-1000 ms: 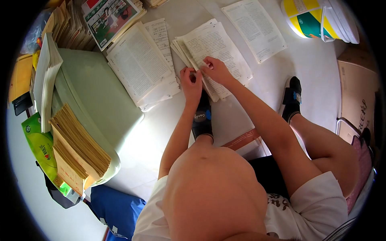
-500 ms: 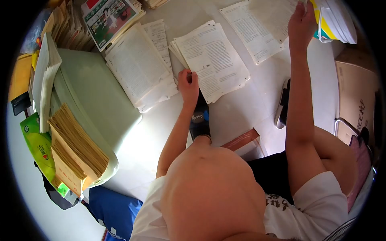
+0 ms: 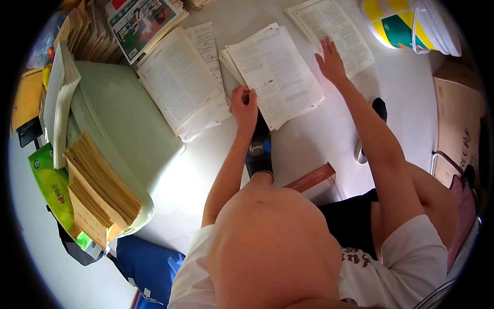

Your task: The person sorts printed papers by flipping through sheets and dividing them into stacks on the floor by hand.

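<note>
My left hand (image 3: 244,109) is curled, thumb and fingers together, at the lower left edge of the middle stack of printed sheets (image 3: 280,77). Whether anything is pinched in it I cannot make out. My right hand (image 3: 332,63) has its fingers stretched out over the left edge of the right stack of printed sheets (image 3: 337,33). To the left lies another stack of printed sheets (image 3: 177,82), with a handwritten sheet (image 3: 204,46) partly under it.
A magazine (image 3: 141,23) tops a pile at the back left. A pale green bin (image 3: 110,108) carries brown envelopes (image 3: 105,180). At the right stand a white bucket (image 3: 401,26) and a cardboard box (image 3: 458,113). A reddish-brown box (image 3: 311,177) lies near my legs.
My right hand has let go of the sheet it held near the bucket and moved left and down to the right stack. My left hand stays by the middle stack.
</note>
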Available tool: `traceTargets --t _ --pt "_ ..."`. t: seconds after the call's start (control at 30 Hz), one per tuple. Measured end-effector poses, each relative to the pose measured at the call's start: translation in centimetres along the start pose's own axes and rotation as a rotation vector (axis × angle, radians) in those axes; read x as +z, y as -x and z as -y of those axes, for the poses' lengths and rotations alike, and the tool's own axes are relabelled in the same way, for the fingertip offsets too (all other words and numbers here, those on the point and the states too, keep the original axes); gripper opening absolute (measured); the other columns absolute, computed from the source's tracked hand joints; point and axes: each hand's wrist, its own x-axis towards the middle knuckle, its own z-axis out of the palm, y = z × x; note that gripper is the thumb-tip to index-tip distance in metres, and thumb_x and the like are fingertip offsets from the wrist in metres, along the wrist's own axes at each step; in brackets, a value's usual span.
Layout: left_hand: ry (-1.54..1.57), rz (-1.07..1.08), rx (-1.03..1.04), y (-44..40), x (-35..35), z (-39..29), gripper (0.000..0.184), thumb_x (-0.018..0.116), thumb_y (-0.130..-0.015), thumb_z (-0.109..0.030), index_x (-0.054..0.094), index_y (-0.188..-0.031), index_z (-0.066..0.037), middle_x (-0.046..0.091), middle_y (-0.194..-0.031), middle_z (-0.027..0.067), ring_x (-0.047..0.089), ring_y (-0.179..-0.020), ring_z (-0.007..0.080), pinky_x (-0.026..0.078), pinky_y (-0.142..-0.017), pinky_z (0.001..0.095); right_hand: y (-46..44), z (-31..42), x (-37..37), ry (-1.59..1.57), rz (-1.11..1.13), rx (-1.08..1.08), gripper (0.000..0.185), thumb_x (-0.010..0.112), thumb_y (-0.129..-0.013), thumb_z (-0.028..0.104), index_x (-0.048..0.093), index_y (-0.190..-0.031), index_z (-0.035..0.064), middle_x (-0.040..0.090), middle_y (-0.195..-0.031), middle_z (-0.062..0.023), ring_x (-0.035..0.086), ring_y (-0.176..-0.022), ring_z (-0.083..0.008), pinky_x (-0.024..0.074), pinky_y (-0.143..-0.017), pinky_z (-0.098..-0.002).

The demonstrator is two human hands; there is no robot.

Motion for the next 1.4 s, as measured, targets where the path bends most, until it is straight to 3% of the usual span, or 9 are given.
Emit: traceTargets --t 0.27,0.53,0.63,0.73,0.93,1.0,1.17,1.27,1.4 --pt "-0.034 -0.036 0.132 -0.2 0.0 0.9 0.022 0.065 -0.101 -0.021 0.067 -0.109 0.000 0.059 -0.109 0.0094 0.063 -0.081 0.0170 0.053 -0.074 0.0318 1.8 14.8 -3.3 -0.470 0.064 -0.043 0.060 0.061 -0.101 0.040 0.049 -0.144 0.0011 0.042 -0.156 -0.0219 0.045 -0.141 -0.0379 0.0385 -0.116 -0.0416" --pt "-0.090 0.020 0.093 0.2 0.3 -1.8 0.024 0.070 -0.091 -0.007 0.072 -0.115 -0.009 0.057 -0.115 0.0065 0.057 -0.073 0.0146 0.049 -0.069 0.0280 5.5 21.6 -1.4 -0.418 0.116 -0.059 0.050 0.062 -0.096 0.033 0.059 -0.136 0.0033 0.038 -0.158 -0.0220 0.034 -0.147 -0.0435 0.0319 -0.119 -0.0546" --pt "-0.056 0.012 0.101 0.0 0.2 -1.4 0.021 0.069 -0.092 -0.008 0.072 -0.114 -0.010 0.057 -0.112 0.0062 0.055 -0.070 0.0132 0.048 -0.067 0.0281 4.3 21.5 -3.1 -0.470 0.051 -0.073 0.036 0.058 -0.097 0.024 0.065 -0.128 0.0073 0.055 -0.144 -0.0219 0.051 -0.135 -0.0410 0.0440 -0.109 -0.0497" --pt "-0.031 0.024 0.079 0.1 0.1 -1.5 0.019 0.068 -0.093 -0.008 0.071 -0.112 -0.010 0.057 -0.110 0.0060 0.054 -0.069 0.0130 0.047 -0.066 0.0279 1.0 21.9 -9.4 -0.389 0.487 0.205 0.029 0.056 -0.097 0.020 0.069 -0.119 0.0072 0.071 -0.118 -0.0203 0.067 -0.113 -0.0379 0.0531 -0.096 -0.0452" --pt "-0.019 0.029 0.056 0.0 0.1 -0.9 0.015 0.066 -0.095 -0.007 0.071 -0.109 -0.009 0.057 -0.109 0.0056 0.052 -0.067 0.0122 0.047 -0.066 0.0280 -6.6 13.6 -15.6 -0.523 -0.385 0.138 0.026 0.059 -0.098 0.025 0.072 -0.118 0.0141 0.074 -0.105 -0.0171 0.070 -0.098 -0.0398 0.0553 -0.087 -0.0469" --pt "-0.007 0.034 0.042 0.1 0.1 -1.0 0.015 0.065 -0.095 -0.006 0.070 -0.109 -0.008 0.057 -0.110 0.0055 0.051 -0.067 0.0118 0.047 -0.066 0.0277 -8.3 10.8 -19.9 -0.253 -0.671 0.029 0.019 0.059 -0.099 0.007 0.069 -0.114 -0.0018 0.073 -0.099 -0.0218 0.071 -0.095 -0.0403 0.0548 -0.084 -0.0437" --pt "-0.099 0.026 0.062 0.1 -0.1 -2.0 0.015 0.064 -0.096 -0.006 0.070 -0.109 -0.008 0.057 -0.110 0.0051 0.052 -0.068 0.0110 0.047 -0.065 0.0271 -9.2 10.0 -25.7 -0.085 -0.837 0.009 0.019 0.062 -0.097 0.009 0.071 -0.113 0.0015 0.071 -0.100 -0.0235 0.069 -0.094 -0.0411 0.0527 -0.082 -0.0455" --pt "-0.071 0.051 0.024 0.0 -0.1 -1.6 0.015 0.064 -0.096 -0.006 0.070 -0.109 -0.008 0.057 -0.110 0.0051 0.052 -0.068 0.0111 0.047 -0.065 0.0268 -9.0 7.1 -20.6 -0.083 -0.752 -0.116 0.023 0.060 -0.098 0.007 0.069 -0.118 0.0025 0.070 -0.108 -0.0253 0.067 -0.101 -0.0421 0.0519 -0.085 -0.0467" --pt "0.018 0.042 0.014 -0.1 0.2 -0.8 0.015 0.064 -0.096 -0.006 0.070 -0.109 -0.008 0.057 -0.109 0.0049 0.052 -0.068 0.0110 0.047 -0.066 0.0270 -4.1 0.9 -7.0 -0.105 -0.025 0.234 0.045 0.058 -0.100 0.033 0.059 -0.139 0.0112 0.062 -0.138 -0.0182 0.060 -0.126 -0.0369 0.0490 -0.104 -0.0468"
